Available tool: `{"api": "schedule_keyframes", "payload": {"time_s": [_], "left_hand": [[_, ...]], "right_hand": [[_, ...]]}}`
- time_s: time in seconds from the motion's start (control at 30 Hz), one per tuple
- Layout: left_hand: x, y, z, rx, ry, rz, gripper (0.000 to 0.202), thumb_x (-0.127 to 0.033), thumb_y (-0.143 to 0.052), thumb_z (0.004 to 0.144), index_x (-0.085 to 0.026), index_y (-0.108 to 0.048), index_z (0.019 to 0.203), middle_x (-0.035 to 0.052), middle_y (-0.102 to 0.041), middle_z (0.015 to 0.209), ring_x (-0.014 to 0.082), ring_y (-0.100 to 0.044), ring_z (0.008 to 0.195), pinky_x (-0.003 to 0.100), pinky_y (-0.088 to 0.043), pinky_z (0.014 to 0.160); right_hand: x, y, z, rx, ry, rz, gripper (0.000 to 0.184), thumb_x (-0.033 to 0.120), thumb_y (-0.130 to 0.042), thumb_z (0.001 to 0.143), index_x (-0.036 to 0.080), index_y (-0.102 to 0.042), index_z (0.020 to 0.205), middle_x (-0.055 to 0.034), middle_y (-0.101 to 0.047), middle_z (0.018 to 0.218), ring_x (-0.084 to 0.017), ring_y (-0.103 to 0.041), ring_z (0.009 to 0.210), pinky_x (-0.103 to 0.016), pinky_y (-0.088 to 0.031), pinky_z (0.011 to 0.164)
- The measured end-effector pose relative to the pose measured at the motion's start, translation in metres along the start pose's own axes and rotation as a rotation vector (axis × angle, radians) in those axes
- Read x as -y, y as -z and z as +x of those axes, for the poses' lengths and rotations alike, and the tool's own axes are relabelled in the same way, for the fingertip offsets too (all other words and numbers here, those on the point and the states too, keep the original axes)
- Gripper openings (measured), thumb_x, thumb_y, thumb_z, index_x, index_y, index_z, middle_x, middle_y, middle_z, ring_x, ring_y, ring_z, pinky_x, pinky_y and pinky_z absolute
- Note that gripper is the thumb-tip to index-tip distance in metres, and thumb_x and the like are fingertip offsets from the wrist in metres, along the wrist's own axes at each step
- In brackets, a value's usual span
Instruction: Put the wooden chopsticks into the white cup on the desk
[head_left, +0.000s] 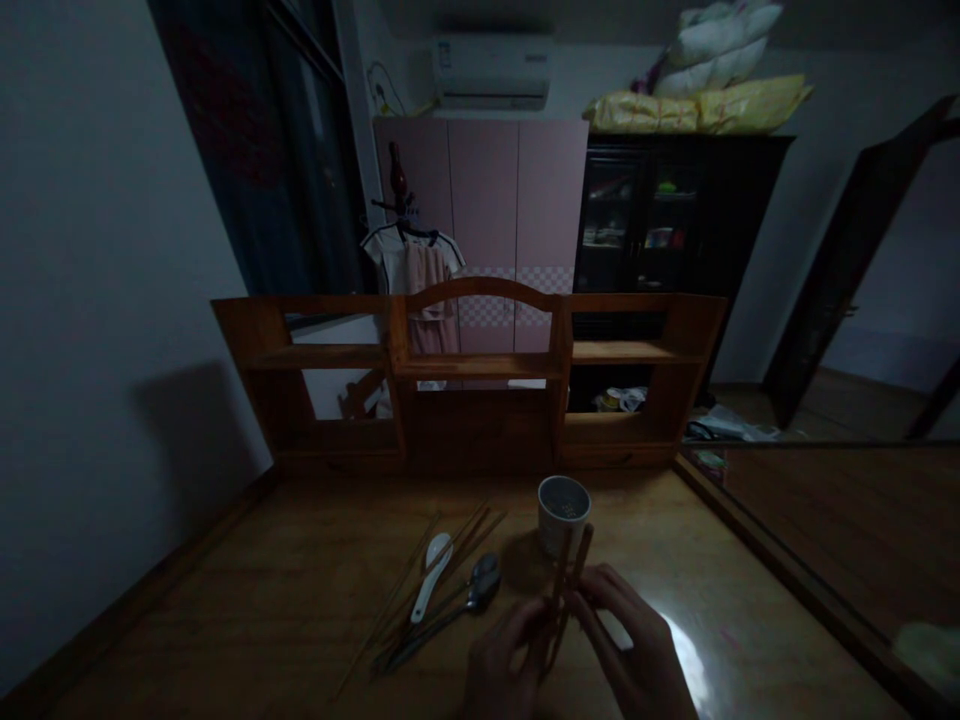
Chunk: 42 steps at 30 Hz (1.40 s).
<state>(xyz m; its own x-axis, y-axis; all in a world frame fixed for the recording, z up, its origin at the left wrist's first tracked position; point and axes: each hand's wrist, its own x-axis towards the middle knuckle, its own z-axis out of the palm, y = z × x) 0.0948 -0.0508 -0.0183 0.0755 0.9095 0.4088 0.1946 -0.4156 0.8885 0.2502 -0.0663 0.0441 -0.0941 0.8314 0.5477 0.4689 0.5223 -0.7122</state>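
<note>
My left hand point(506, 650) is closed around a pair of dark brown chopsticks point(560, 590), which stand tilted with their thick ends up. The fingers of my right hand point(630, 635) pinch the same chopsticks from the right, near their middle. Just beyond them stands a grey perforated utensil cup point(556, 530). On the desktop to the left lie a white soup spoon point(430, 580), metal spoons point(484, 585) and several loose chopsticks point(397, 597), partly overlapping. Something white shows under my right hand, mostly hidden.
A wooden shelf unit point(480, 366) runs along the far edge of the desk point(285, 600). A raised wooden rim point(757, 555) borders the right side, and a white wall point(97, 300) rises at the left. Wardrobes point(484, 190) stand farther back.
</note>
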Motion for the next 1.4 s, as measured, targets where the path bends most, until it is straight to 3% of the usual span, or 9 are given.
{"api": "schedule_keyframes", "payload": {"time_s": [0.27,0.47,0.77,1.13,1.4], "left_hand": [[-0.006,-0.002,0.003,-0.046,-0.118,0.079,0.015,-0.028,-0.057,0.087,-0.021,-0.070,0.093,0.0043,-0.076,0.087,0.0158,-0.072,0.076,0.019,-0.058,0.069],[0.007,-0.005,0.002,-0.028,-0.217,0.172,0.014,-0.023,-0.055,0.087,-0.022,-0.067,0.094,0.0046,-0.075,0.088,0.0164,-0.072,0.078,0.021,-0.057,0.071],[-0.009,-0.001,0.009,0.087,0.051,0.037,0.015,-0.021,-0.057,0.085,-0.021,-0.070,0.092,0.0024,-0.074,0.084,0.0167,-0.071,0.080,0.022,-0.055,0.073],[-0.018,0.002,0.011,0.087,0.073,-0.027,0.015,-0.022,-0.061,0.081,-0.020,-0.074,0.088,0.0053,-0.076,0.088,0.0192,-0.071,0.080,0.024,-0.056,0.073],[-0.030,0.005,0.013,0.100,0.277,-0.259,0.014,-0.022,-0.065,0.077,-0.017,-0.075,0.085,0.0070,-0.074,0.085,0.0217,-0.070,0.083,0.028,-0.055,0.078]], "right_hand": [[0.008,-0.001,0.004,0.063,-0.019,0.102,0.022,0.028,-0.047,0.095,0.020,-0.064,0.106,-0.0088,-0.064,0.098,-0.018,-0.063,0.086,-0.021,-0.052,0.072],[0.014,0.004,0.008,0.094,-0.041,0.108,0.022,0.027,-0.047,0.095,0.020,-0.064,0.106,-0.0066,-0.062,0.088,-0.019,-0.062,0.085,-0.024,-0.052,0.076],[0.015,0.004,0.008,0.110,-0.060,0.117,0.024,0.025,-0.050,0.093,0.020,-0.061,0.113,-0.0080,-0.064,0.101,-0.020,-0.063,0.089,-0.026,-0.052,0.077],[0.015,0.004,0.009,0.108,-0.033,0.089,0.020,0.026,-0.049,0.093,0.020,-0.062,0.107,-0.0071,-0.065,0.094,-0.020,-0.064,0.085,-0.025,-0.052,0.073],[0.012,-0.002,0.010,0.136,-0.006,0.094,0.017,0.024,-0.050,0.093,0.020,-0.061,0.104,-0.0076,-0.064,0.097,-0.020,-0.063,0.089,-0.024,-0.051,0.074]]}}
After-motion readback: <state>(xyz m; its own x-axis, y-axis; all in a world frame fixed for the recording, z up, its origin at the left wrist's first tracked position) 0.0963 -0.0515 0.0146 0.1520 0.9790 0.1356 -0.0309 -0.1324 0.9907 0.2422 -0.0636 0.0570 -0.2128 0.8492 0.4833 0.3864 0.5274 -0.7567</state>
